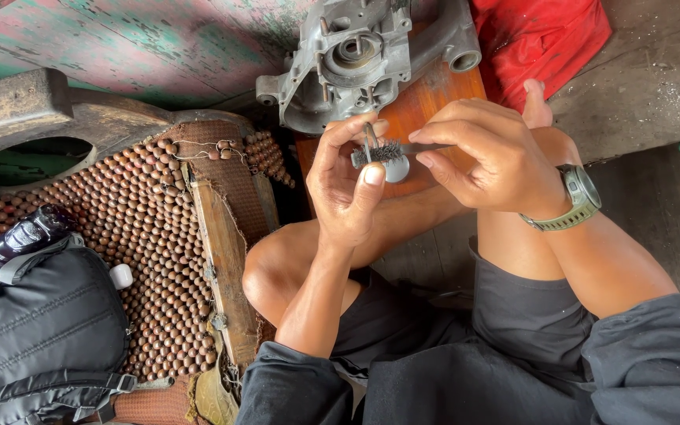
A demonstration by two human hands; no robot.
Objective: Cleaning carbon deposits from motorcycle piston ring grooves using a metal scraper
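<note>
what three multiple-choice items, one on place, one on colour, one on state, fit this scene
1. Where is the metal casing?
A. on the wooden board beyond the hands
B. on the black bag
C. on the person's lap

2. What colour is the cloth behind the casing?
A. blue
B. red
C. white

3. What is the left hand doing?
A. lying flat on the knee
B. gripping the bag strap
C. pinching a small metal part at its fingers

Answers:
1 A, the casing sits on the brown board past both hands.
2 B, the cloth at the top edge is bright red.
3 C, thumb and fingers close on the small part, while the right hand holds a thin tool against it.
</note>
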